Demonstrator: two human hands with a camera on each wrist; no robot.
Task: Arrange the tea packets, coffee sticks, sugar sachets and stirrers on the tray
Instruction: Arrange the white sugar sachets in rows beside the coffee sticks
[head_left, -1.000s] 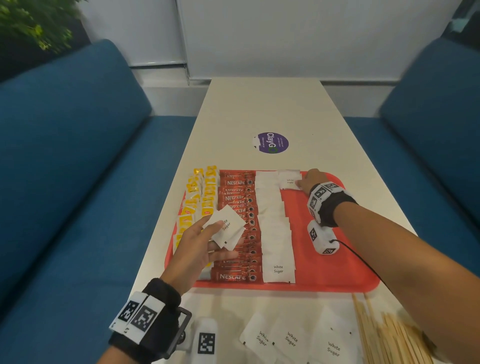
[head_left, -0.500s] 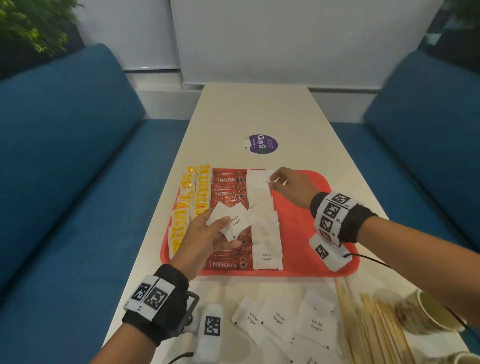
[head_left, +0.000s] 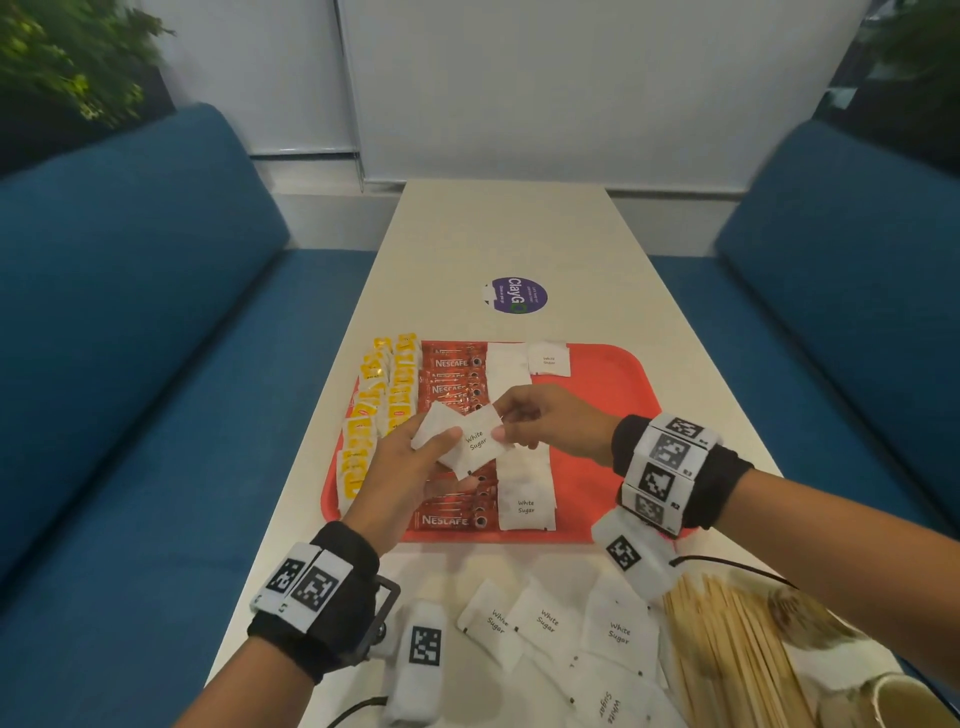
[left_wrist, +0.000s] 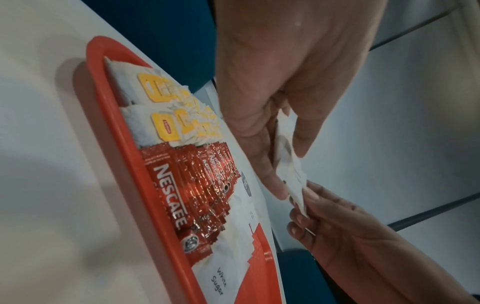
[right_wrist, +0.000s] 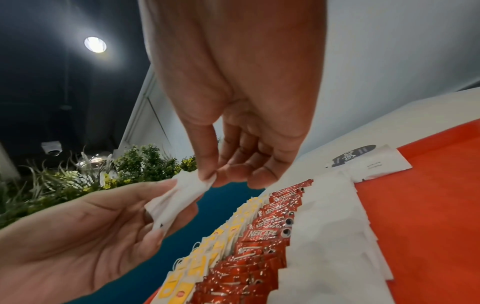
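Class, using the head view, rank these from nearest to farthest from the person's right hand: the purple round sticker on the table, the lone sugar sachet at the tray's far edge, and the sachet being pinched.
1. The pinched sugar sachet, held between the right hand and the left hand.
2. The lone sugar sachet, at the tray's far edge.
3. The purple sticker, beyond the tray.

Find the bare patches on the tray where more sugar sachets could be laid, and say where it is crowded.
The red tray is bare right of the sugar column, below the lone far sachet. Its left is packed: tea packets, coffee sticks.
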